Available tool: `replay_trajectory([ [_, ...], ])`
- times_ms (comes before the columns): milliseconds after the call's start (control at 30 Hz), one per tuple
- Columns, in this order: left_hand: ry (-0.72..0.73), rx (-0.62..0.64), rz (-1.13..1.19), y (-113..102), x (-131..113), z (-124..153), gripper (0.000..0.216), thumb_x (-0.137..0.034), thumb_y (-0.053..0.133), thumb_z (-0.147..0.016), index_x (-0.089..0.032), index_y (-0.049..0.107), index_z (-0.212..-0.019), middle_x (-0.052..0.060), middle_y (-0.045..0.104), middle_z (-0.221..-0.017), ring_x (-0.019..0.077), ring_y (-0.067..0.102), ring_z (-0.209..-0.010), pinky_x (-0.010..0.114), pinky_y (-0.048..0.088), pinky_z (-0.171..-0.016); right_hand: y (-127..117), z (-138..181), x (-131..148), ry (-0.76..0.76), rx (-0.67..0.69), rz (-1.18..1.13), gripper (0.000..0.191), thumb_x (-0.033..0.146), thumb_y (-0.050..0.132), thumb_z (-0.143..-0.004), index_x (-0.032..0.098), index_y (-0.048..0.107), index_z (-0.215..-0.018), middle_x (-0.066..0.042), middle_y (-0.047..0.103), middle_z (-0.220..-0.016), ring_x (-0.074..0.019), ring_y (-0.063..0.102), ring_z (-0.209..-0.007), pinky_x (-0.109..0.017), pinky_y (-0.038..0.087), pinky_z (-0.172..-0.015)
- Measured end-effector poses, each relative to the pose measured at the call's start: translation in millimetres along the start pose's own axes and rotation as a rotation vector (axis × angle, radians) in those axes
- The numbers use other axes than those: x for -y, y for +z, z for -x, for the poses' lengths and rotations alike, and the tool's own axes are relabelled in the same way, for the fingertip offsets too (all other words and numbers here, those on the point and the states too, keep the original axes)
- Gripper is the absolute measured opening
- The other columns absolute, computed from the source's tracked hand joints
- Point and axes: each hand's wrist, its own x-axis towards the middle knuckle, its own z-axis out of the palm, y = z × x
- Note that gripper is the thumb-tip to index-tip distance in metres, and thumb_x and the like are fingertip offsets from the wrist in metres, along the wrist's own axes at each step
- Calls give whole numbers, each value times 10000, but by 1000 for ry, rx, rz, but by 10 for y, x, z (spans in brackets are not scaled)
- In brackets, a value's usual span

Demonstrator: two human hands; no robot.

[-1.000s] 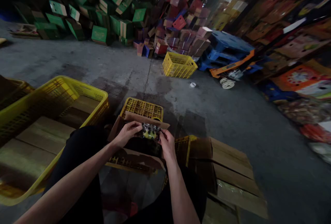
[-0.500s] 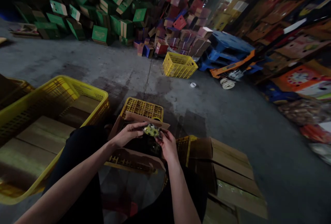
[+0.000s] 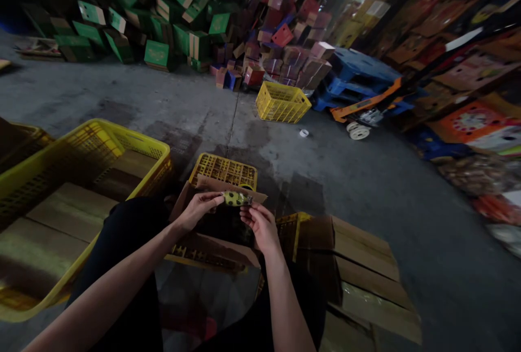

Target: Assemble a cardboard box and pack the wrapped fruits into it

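a large yellow crate [image 3: 134,143] is sitting at left. the left hand [image 3: 199,208] and right hand [image 3: 260,224] are each pinching an end of a small yellow-green packet [image 3: 234,198], their grip keeping it level above an open cardboard box [image 3: 215,232], for a close look.

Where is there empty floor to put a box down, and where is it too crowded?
Bare grey floor lies open between the big yellow crate, the green box pile and the far yellow crate. It is crowded around both hands: the open carton and stacked cardboard.
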Motion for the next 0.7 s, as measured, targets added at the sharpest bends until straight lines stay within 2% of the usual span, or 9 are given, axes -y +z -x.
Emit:
replay_trajectory([
  [133,34,-2,-82,9,-65,49,471,-554,760,-781,-136,801,-993,59,742,-841,173,612,-717,256,426,-642,5,20,23,10,-6,171,356,483,833,-708,195,709,-876,-48,763,-788,-164,700,-680,-268,560,-647],
  [233,37,30,-79,18,-75,72,445,-556,737,-806,-135,795,-938,70,750,-874,197,642,-785,264,449,-694,8,22,37,-1,-38,258,384,545,809,-710,194,679,-794,-21,721,-677,-134,632,-554,-240,505,-550],
  [433,13,105,-4,34,22,25,464,-516,791,-772,-143,753,-1045,93,746,-1050,242,672,-941,303,502,-810,22,11,45,-30,-42,310,416,593,800,-684,210,640,-716,19,641,-567,-120,548,-484,-236,434,-480],
  [533,27,102,44,43,52,7,499,-462,834,-742,-150,721,-1114,106,723,-1141,251,666,-1007,323,513,-862,33,19,45,-45,-27,307,406,589,792,-700,219,623,-692,33,613,-533,-114,517,-463,-234,404,-465],
  [700,-12,79,137,45,42,8,512,-443,849,-736,-158,704,-1135,109,709,-1163,242,672,-1004,322,526,-843,25,22,28,-98,5,349,410,617,752,-752,227,646,-683,47,559,-471,-112,471,-427,-245,362,-456],
])
